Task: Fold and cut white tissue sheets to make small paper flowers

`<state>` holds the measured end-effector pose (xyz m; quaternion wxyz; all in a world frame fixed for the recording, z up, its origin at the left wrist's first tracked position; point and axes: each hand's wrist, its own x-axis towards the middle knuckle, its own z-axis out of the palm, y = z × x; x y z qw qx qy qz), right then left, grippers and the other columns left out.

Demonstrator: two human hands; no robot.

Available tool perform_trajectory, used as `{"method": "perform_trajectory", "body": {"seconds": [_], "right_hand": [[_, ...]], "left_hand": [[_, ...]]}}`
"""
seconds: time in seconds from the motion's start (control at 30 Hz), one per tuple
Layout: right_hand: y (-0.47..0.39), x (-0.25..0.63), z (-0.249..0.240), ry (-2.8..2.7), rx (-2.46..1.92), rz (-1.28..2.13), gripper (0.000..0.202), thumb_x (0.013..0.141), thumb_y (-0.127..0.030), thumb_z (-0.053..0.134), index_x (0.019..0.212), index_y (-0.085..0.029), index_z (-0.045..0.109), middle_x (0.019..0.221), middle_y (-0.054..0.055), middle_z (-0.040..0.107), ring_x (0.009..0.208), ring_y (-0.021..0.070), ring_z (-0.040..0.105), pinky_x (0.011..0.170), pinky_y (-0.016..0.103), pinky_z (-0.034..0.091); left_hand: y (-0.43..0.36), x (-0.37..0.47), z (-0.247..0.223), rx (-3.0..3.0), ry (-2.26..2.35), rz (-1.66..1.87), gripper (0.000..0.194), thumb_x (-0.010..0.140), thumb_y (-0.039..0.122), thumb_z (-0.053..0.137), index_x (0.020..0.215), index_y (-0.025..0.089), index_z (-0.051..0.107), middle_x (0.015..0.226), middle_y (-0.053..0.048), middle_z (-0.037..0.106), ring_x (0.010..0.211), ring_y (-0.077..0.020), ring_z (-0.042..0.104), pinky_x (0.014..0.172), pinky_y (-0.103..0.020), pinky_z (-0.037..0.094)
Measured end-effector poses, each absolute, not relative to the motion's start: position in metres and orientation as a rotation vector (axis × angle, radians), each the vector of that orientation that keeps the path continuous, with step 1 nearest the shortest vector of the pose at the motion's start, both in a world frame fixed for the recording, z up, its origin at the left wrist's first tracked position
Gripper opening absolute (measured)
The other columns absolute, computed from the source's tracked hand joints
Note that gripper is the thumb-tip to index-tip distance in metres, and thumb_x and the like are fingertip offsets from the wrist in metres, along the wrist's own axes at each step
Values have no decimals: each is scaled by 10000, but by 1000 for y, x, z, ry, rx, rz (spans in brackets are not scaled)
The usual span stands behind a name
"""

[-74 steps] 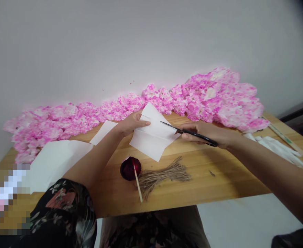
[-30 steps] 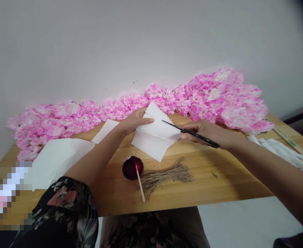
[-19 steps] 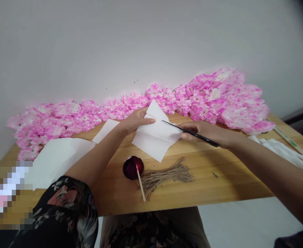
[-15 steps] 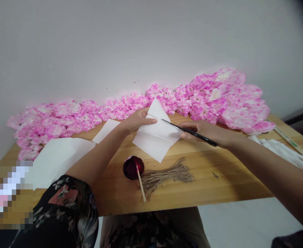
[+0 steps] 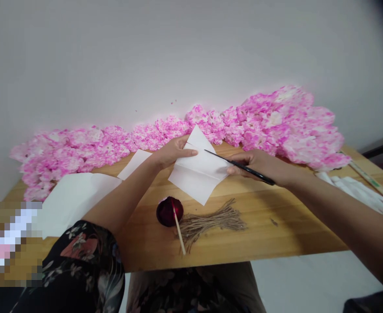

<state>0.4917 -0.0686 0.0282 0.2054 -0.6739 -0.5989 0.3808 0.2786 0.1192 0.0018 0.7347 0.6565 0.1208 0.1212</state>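
A creased white sheet of paper (image 5: 196, 174) is held up over the table, one corner pointing away from me. My left hand (image 5: 176, 151) pinches its left edge, thumb on top. My right hand (image 5: 251, 163) is closed around black scissors (image 5: 253, 173), whose dark blade reaches across the paper toward my left thumb. A cut or fold line runs near the paper's upper corner. Whether the right fingers also touch the paper's right corner, I cannot tell. Just below the paper lie a bundle of thin brown twigs (image 5: 214, 221) and a dark red cup (image 5: 169, 211) with a wooden stick (image 5: 180, 232) leaning in it.
Pink and white paper-like flowers (image 5: 276, 121) line the back of the wooden table (image 5: 139, 248) against the wall. More white paper (image 5: 77, 198) lies at left, with a smaller piece (image 5: 134, 164) beside it. White strips (image 5: 357, 191) and a ruler-like stick (image 5: 370, 178) lie at right.
Almost nothing differs. The whole view has shifted very slightly, while both hands, the paper and the scissors keep nearly the same places.
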Motion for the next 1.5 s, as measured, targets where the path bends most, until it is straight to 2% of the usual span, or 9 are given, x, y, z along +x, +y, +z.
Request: {"method": "perform_trajectory", "body": {"seconds": [0.23,0.33,0.47,0.77,0.9,0.97,1.07,1.23,1.5], "right_hand": [[-66,492,28,-1687,-1865,1079,430,780,-526,674,1127,-275,707,1099,20,729,988,275,650,767,326,463],[-65,489,30,-1693,-1859,1096,423,809,-515,655,1133,-246,693,1105,31,721,1021,277,636,811,335,449],[-63,488,31,-1674,-1840,1089,417,796,-517,667,1133,-275,704,1116,1,721,1037,278,631,812,328,445],[-66,489,28,-1631,-1855,1085,460,749,-608,663,1079,-302,758,915,-10,740,771,217,643,608,293,428],[-66,490,27,-1643,-1859,1037,503,723,-634,670,1083,-297,766,848,0,738,716,213,635,588,307,428],[-66,490,27,-1665,-1838,1000,541,718,-649,666,1116,-293,754,861,10,742,760,236,649,619,318,450],[-66,491,27,-1713,-1808,976,567,730,-637,660,1191,-311,712,1001,23,746,898,288,660,697,343,484],[-63,490,28,-1732,-1833,1005,496,768,-574,652,1222,-374,672,1189,-4,699,1050,324,631,821,399,492],[-62,483,34,-1684,-1774,1076,452,793,-525,655,1203,-336,688,1160,-6,712,1045,304,638,836,389,498]], "left_hand": [[120,280,2,1447,261,243,563,658,311,837,1153,140,633,1079,-140,718,936,-235,691,795,-324,532],[118,282,4,1450,275,232,544,650,313,839,1122,130,642,1071,-141,719,917,-231,688,781,-322,532],[116,283,5,1463,268,219,508,653,321,837,1081,125,647,1072,-144,718,931,-240,687,792,-332,530],[121,279,2,1450,269,234,548,654,301,839,1133,132,634,1095,-140,710,934,-235,688,788,-321,528],[124,277,-2,1452,247,266,600,661,324,835,1189,147,613,1112,-145,706,961,-252,687,805,-333,531],[125,277,-2,1452,236,288,646,656,332,837,1231,160,595,1113,-140,705,964,-258,689,821,-349,532],[123,277,1,1457,223,311,696,657,330,835,1281,174,568,1131,-137,696,976,-262,688,842,-364,532],[120,279,6,1464,205,297,689,662,312,833,1284,178,567,1139,-136,690,977,-253,680,818,-332,532],[115,283,9,1455,189,274,665,661,293,835,1261,164,581,1095,-130,701,945,-239,676,796,-318,526]]}}
